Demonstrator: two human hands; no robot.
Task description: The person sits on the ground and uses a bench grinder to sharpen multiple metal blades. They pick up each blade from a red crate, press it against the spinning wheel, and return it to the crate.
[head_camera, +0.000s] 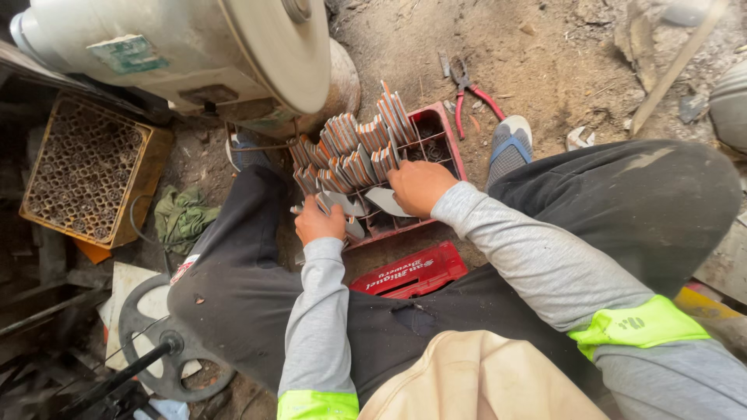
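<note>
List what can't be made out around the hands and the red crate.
Head view only:
- Left hand: fingertips hidden behind the flat metal pieces it grips.
- Right hand: fingers hidden behind a metal piece and crate dividers.
- Red crate: near side covered by the dark trousers.
- Stacked strips: too small to identify.
- Pliers: tips blurred in dirt.

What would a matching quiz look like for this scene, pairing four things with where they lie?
Things:
1. pliers
2. green rag
3. handwheel
4. metal pieces

Places:
A. standing in the red crate
B. on the dirt beyond the crate
C. beside the yellow crate of tubes
D. low on the left, by the knee

The left hand and right hand both hold flat pieces over the red crate.

Pairs: 1-B, 2-C, 3-D, 4-A
</note>
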